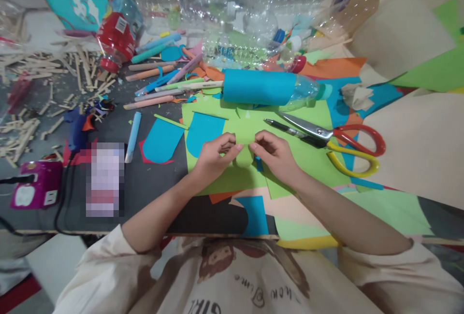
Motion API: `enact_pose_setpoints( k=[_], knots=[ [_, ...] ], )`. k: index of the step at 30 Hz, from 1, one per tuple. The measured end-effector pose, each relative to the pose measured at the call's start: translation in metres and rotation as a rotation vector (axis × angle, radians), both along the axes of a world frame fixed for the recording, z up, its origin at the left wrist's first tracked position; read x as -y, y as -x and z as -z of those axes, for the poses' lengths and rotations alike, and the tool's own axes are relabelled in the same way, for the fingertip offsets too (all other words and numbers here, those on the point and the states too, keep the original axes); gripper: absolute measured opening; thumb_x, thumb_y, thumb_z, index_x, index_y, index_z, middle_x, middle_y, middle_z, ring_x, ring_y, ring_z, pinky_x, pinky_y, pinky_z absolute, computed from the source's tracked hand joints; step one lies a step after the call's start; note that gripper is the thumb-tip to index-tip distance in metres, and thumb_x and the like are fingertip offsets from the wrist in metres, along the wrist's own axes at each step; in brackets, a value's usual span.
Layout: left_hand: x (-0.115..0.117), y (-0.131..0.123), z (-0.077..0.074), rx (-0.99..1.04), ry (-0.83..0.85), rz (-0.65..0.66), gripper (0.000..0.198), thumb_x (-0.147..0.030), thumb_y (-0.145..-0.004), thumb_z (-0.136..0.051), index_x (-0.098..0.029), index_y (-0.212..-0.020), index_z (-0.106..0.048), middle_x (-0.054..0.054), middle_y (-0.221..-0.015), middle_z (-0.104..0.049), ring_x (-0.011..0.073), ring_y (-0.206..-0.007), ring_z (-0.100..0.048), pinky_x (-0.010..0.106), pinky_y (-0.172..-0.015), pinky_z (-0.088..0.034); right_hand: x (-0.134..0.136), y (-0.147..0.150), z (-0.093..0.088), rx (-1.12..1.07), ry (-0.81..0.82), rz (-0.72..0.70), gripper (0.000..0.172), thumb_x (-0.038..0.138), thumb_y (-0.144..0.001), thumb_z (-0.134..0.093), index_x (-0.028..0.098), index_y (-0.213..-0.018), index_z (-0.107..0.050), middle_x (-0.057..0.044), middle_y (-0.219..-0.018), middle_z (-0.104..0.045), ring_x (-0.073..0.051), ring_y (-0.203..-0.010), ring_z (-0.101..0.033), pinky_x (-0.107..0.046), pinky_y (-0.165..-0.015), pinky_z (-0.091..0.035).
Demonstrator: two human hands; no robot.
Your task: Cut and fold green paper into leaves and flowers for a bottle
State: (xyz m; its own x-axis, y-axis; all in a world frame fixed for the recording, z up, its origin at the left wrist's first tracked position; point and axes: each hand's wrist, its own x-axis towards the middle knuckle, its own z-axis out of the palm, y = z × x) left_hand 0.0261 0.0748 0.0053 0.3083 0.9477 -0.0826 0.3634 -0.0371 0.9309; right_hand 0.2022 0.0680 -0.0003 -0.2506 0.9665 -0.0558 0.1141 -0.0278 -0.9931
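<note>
Between my two hands is a small light-green paper piece (245, 150), rounded at its lower end. My left hand (219, 153) pinches its left edge with thumb and fingers. My right hand (272, 152) pinches the right edge the same way. Beneath lies a larger green sheet (217, 178). Two blue rounded paper cutouts, one (206, 133) beside my left hand and another (163, 140) further left, each have a thin green strip along the top. Just beyond my right hand rest a black pen (290, 129) and scissors (326, 135) with red and yellow handles.
A clear bottle (308, 89) wrapped in blue paper (259, 87) lies behind the hands. Several markers (155, 70) are piled at the back left, near scattered wooden sticks (21, 135). Left of me are a blurred phone (105, 178), a glue gun (77, 130) and a purple box (38, 184).
</note>
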Motion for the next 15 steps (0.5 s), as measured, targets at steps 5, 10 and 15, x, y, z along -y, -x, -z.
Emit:
enact_pose_setpoints(
  k=[5, 10, 15],
  knots=[
    [-0.0018, 0.0021, -0.0005, -0.056, -0.064, -0.006, 0.024, -0.028, -0.089, -0.051, -0.021, -0.067, -0.043, -0.006, -0.055, -0.041, 0.009, -0.05, -0.037, 0.022, -0.052, -0.032, -0.0005, 0.0008, -0.0002, 0.0, 0.006, 0.01, 0.046, 0.062, -0.082, -0.062, 0.022, -0.067, -0.046, 0.005, -0.059, -0.045, -0.01, -0.054, -0.041, -0.027, -0.053, -0.033],
    [-0.0006, 0.0017, -0.0009, -0.061, -0.058, -0.021, 0.023, -0.027, -0.087, -0.051, -0.021, -0.066, -0.044, -0.006, -0.054, -0.042, 0.009, -0.05, -0.038, 0.022, -0.052, -0.032, 0.0004, 0.0008, -0.0003, 0.003, 0.013, 0.023, 0.046, 0.062, -0.082, -0.063, 0.022, -0.067, -0.047, 0.004, -0.058, -0.045, -0.01, -0.054, -0.042, -0.027, -0.053, -0.034],
    [-0.0021, 0.0029, -0.001, 0.061, 0.005, -0.091, 0.024, -0.032, -0.088, -0.051, -0.022, -0.066, -0.045, -0.005, -0.053, -0.049, 0.0102, -0.05, -0.048, 0.022, -0.052, -0.039, 0.0015, 0.0016, 0.0002, -0.072, 0.023, 0.059, 0.041, 0.063, -0.081, -0.064, 0.023, -0.083, -0.055, 0.002, -0.07, -0.055, -0.012, -0.061, -0.051, -0.027, -0.057, -0.04]
  ],
)
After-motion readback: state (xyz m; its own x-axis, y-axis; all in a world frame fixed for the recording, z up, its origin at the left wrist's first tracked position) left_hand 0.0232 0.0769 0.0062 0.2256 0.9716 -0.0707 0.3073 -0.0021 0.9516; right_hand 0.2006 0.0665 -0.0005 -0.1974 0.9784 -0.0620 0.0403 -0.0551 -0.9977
